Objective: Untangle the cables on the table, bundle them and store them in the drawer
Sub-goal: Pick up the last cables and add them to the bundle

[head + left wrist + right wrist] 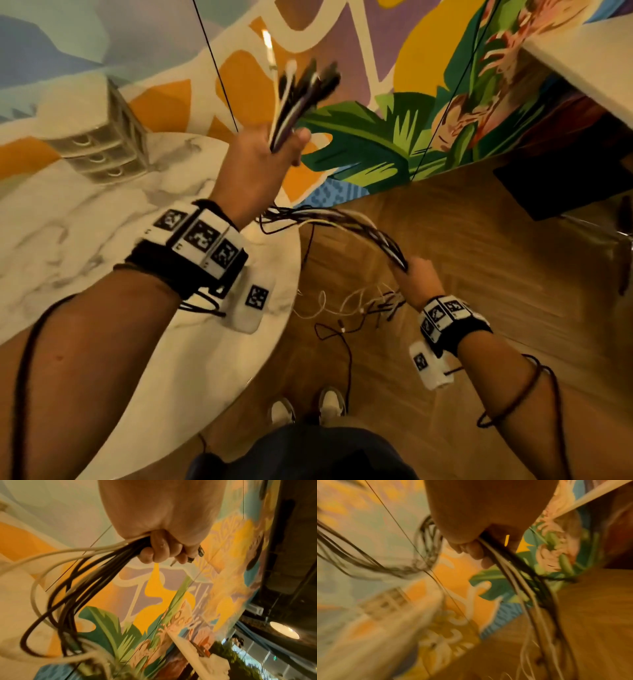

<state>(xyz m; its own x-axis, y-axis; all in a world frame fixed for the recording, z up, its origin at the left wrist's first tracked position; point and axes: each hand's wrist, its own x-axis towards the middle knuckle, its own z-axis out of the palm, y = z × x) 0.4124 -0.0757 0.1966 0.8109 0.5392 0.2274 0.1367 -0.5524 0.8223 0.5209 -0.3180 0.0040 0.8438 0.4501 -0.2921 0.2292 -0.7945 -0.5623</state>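
Note:
A bundle of black and white cables [342, 222] hangs in the air between my two hands, off the table's right edge. My left hand [270, 154] is raised and grips one end, with the plug ends [308, 82] fanning out above the fist. In the left wrist view the fingers [159, 550] curl round the cables [82, 574]. My right hand [416, 277] is lower and grips the same bundle further along. Loose tails [359, 305] dangle below it over the floor. In the blurred right wrist view the cables [513, 566] run down out of the right fist [471, 550].
A round white marble table [102, 219] lies at the left. On its far side stands a small clear drawer unit [102, 150] with three drawers. Behind is a painted mural wall. Wooden floor [479, 240] spreads at the right, with a dark piece of furniture [565, 185] at the far right.

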